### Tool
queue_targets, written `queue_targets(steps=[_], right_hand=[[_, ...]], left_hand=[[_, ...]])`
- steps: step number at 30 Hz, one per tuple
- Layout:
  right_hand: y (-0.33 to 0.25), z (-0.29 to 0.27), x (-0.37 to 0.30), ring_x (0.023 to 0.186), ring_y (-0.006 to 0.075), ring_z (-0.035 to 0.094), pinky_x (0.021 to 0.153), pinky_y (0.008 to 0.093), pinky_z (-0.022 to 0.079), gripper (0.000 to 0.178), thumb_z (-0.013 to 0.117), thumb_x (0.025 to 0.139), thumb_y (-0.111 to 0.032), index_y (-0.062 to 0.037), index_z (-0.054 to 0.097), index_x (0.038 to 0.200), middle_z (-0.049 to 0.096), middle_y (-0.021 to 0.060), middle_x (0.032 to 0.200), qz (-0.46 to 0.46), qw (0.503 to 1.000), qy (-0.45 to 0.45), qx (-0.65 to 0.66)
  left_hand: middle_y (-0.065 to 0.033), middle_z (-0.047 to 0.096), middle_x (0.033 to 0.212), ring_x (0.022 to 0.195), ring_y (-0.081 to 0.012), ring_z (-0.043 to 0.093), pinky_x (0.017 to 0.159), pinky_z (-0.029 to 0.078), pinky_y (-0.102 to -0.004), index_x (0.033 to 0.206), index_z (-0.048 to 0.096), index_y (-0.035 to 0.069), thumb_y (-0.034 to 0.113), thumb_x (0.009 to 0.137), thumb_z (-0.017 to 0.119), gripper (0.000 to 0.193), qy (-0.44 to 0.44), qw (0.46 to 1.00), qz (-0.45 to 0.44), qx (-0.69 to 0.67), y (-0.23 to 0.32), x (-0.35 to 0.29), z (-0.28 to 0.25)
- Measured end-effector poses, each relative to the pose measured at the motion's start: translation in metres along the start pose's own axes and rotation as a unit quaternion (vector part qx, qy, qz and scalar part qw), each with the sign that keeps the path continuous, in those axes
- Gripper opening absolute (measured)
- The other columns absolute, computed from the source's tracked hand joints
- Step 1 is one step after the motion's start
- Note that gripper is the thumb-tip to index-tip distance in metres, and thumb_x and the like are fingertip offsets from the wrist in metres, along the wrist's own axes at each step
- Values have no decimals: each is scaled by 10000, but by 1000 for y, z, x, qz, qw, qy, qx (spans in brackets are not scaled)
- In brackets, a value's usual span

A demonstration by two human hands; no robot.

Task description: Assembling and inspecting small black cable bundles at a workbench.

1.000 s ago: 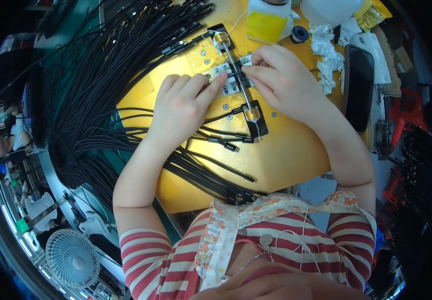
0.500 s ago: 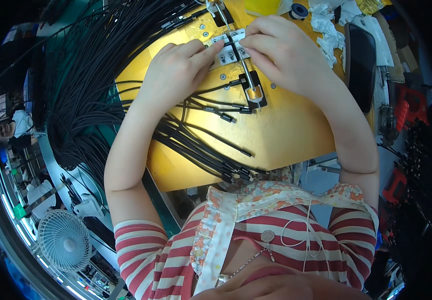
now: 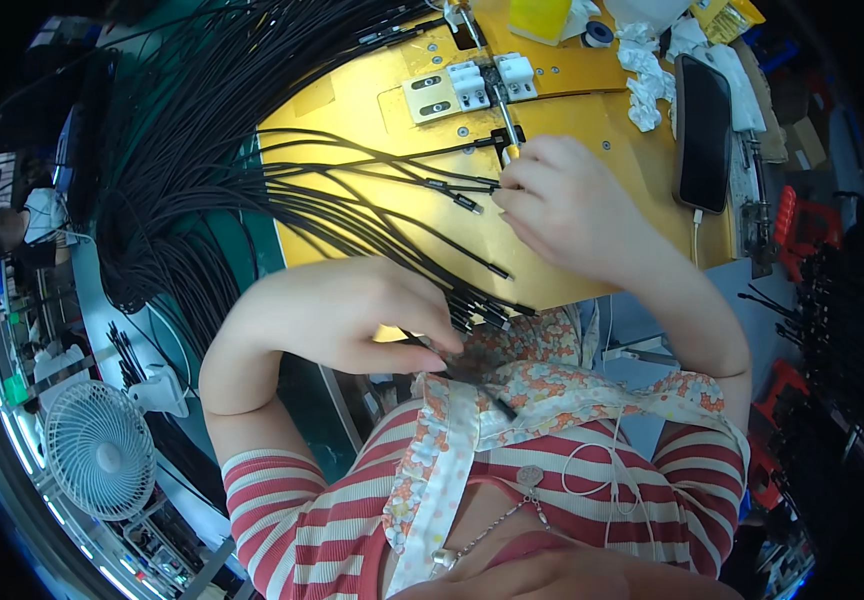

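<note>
A yellow work board (image 3: 572,260) carries a metal fixture with white clamps (image 3: 467,85) and a thin rod (image 3: 505,115) running down to a black bracket. My right hand (image 3: 562,205) rests on the board just below that bracket, its fingertips pinched on the plug end of a black cable (image 3: 472,182). My left hand (image 3: 352,315) is at the board's near edge, close to my chest, with thumb and fingers closed on another black cable (image 3: 487,395) whose end hangs over my striped shirt. Several loose cable ends (image 3: 472,310) lie fanned between the two hands.
A thick bundle of black cables (image 3: 192,150) spreads over the left of the board and off its edge. A dark phone (image 3: 702,130), crumpled white tissues (image 3: 647,85), a yellow container (image 3: 540,15) and a tape roll (image 3: 599,32) sit at the back right. A small fan (image 3: 97,450) stands lower left.
My left hand left the clamps and came down to the board's near edge, closing on a cable. My right hand slid down from the clamp to the lower bracket.
</note>
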State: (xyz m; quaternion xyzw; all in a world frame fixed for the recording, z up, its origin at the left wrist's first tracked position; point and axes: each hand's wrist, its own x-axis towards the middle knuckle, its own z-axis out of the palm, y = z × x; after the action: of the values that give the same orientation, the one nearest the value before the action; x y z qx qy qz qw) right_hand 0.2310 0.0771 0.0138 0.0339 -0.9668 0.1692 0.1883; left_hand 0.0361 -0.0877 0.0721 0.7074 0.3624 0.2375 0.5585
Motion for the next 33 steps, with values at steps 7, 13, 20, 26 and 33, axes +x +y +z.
queue_targets(steps=[7,13,20,26,33], right_hand=[[-20,27,2,935,171,520,918,331,351,111,582,737,-135,-85,632,823,547,16,825,-34,958,-27,-282],[-18,26,0,923,163,527,912,324,348,90,588,722,-133,-101,611,804,529,9,783,-34,968,-42,-247],[-29,-14,22,766,196,550,718,326,398,90,659,732,-114,-99,626,814,570,18,765,-84,987,132,-21],[-21,0,18,747,263,565,709,363,412,108,681,798,-95,-45,619,871,587,65,804,-4,983,137,123],[-27,-50,-56,799,299,593,705,367,451,196,698,727,32,-17,635,906,612,120,872,66,981,167,77]], left_hand=[[-131,635,994,920,-289,620,808,493,-376,1011,660,28,236,900,618,240,355,845,-102,387,-53,1,-19],[-116,623,939,923,-285,597,823,477,-354,1007,670,37,313,939,547,310,345,824,-118,433,-79,-4,-19],[-111,656,939,826,-306,633,759,499,-374,973,679,23,334,923,573,331,221,911,-306,167,-52,-30,-9],[-73,655,841,750,-259,649,686,524,-337,959,686,54,241,838,703,223,372,871,-54,316,-50,-6,11],[-62,657,762,692,-237,648,635,526,-323,865,682,55,165,776,736,151,366,751,7,550,-79,-41,-15]])
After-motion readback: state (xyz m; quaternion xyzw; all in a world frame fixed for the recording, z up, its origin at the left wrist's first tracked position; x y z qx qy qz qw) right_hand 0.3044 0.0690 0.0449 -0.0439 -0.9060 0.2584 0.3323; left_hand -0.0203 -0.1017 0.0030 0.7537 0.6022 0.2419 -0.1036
